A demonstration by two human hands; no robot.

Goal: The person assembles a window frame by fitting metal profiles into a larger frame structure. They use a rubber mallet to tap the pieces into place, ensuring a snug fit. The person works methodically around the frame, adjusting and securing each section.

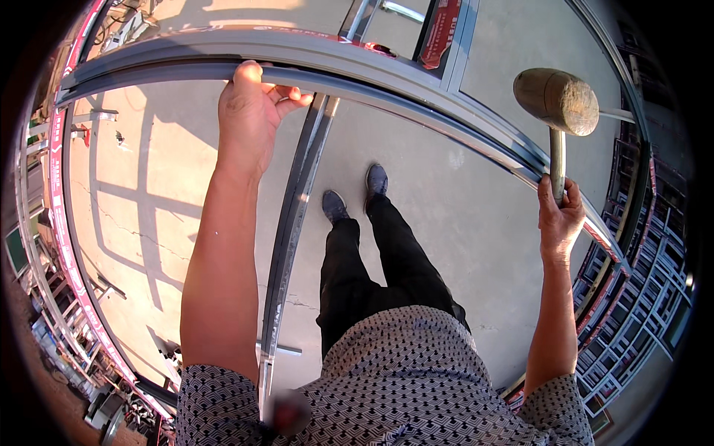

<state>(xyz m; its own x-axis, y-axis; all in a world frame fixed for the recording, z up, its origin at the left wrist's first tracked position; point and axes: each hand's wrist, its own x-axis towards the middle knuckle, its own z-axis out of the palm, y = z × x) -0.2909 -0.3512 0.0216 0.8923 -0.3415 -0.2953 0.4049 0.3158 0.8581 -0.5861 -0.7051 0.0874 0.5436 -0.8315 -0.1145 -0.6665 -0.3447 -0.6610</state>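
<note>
The left hand reaches up and pinches the near edge of a narrow grey strip, its thumb resting on top and its other fingers bent below. The strip runs along the near side of a wide grey frame beam, which passes just beyond the left hand and bends away toward the right hand. That hand is closed round the handle of a wooden mallet, which stands upright out of its fist; the thick, worn head sits above the right hand, apart from the beam. Whether the right hand also touches the strip, I cannot tell. A grey metal bar meets the strip from below, just to the right of the left hand, and comes down beside the left forearm. Beyond the beam, between the hands, stands a crosspiece with red film on it. Well to the left of the left hand, a long bar with red and white film curves down along the view. Lit floor shows between the forearms, under two dark shoes. Beyond the right forearm, on its outer side, is a crowd of metal frames.
</note>
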